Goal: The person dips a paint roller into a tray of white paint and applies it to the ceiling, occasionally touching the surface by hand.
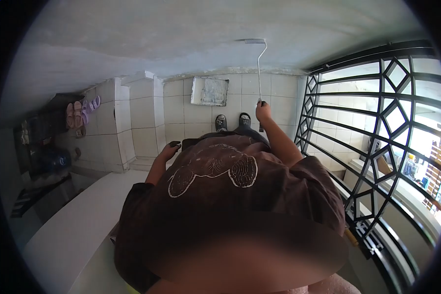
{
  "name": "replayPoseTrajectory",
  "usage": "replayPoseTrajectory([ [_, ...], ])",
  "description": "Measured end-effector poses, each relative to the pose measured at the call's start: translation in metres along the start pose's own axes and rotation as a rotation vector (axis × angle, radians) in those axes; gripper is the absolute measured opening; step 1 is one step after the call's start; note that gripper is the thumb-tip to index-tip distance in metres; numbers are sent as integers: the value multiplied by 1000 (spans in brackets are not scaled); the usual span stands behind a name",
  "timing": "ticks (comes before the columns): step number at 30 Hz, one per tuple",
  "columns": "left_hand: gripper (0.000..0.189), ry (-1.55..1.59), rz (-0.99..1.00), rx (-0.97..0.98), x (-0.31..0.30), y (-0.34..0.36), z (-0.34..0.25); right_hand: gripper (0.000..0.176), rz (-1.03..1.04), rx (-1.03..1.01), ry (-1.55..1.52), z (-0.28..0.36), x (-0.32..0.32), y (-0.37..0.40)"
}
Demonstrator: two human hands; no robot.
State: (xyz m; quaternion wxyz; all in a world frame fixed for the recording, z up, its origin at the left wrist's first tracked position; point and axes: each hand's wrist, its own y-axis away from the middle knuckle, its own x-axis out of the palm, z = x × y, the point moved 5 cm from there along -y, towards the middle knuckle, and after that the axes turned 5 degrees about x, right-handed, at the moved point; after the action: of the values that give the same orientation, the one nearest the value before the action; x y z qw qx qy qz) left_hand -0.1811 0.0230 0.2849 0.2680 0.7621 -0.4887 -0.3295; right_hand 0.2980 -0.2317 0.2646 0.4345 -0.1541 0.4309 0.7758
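Observation:
My right hand (263,112) is closed around the handle of a paint roller (258,63), held out in front of me. Its narrow roller head (254,41) is at the pale wall (181,39), apparently touching it. My left hand (169,149) is at my left side, away from the roller, with its fingers loosely apart. Something dark covers the fingertips of both hands. A white paint tray (196,93), smeared with paint, lies on the tiled floor (176,113) just ahead of my feet.
On my right stands a black metal railing (377,93) with diamond shapes. Tiled wall corners (125,117) jut out on the left. Beyond them are pink sandals (74,115) and purple sandals (87,109). A broad white surface (78,215) lies at the lower left.

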Motion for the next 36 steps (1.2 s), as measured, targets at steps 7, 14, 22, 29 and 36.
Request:
replayPoseTrajectory([
  [7,33,267,-140,112,-27,-21,39,36,72,46,-329,-7,11,22],
  [14,31,447,-40,3,-11,-8,88,30,54,-14,-541,89,-53,122],
  [22,30,50,-46,-76,-25,-58,82,30,-26,-105,-434,45,4,68],
  [29,34,-242,-55,134,-37,-86,-27,40,118,107,-188,25,55,16],
  [36,39,-262,-11,77,-43,-61,-25,42,120,112,-161,31,56,28],
])
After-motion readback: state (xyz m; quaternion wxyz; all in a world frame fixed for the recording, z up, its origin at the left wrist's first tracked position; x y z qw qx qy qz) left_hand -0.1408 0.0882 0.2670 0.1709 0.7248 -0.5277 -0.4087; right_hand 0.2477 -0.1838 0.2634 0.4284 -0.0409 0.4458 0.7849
